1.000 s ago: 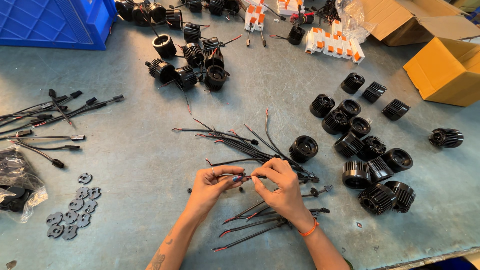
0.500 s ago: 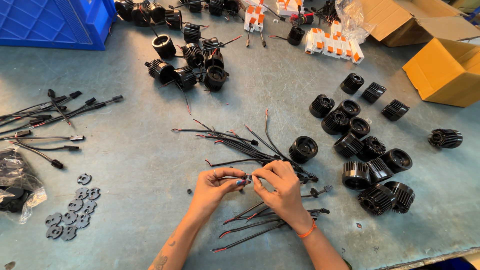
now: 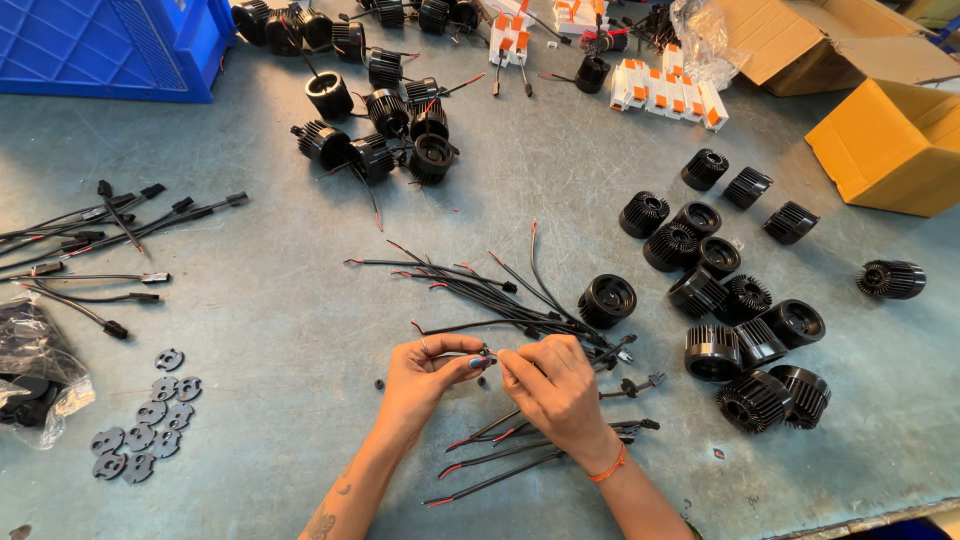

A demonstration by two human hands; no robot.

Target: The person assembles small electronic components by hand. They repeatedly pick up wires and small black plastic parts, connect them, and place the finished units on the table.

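My left hand [image 3: 425, 375] and my right hand [image 3: 553, 390] meet over the grey table, fingertips pinched together on a small black part at the end of a thin black cable [image 3: 487, 358]. The cable runs off to the right under my right hand. Just behind my hands lies a loose bundle of black cables with red-tipped wires [image 3: 480, 290]. More such cables [image 3: 520, 450] lie in front of my right wrist. A black finned round housing [image 3: 607, 299] stands just right of the bundle.
Several black finned housings [image 3: 745, 320] cluster at the right. Wired housings [image 3: 385, 130] sit at the back. A blue crate [image 3: 100, 45], cardboard boxes [image 3: 885, 140], white-orange connectors [image 3: 665, 90], plug cables [image 3: 90, 240] and small round plates [image 3: 140, 430] ring the table.
My hands have stayed in nearly the same place; the fingers have shifted slightly on the small part between them.
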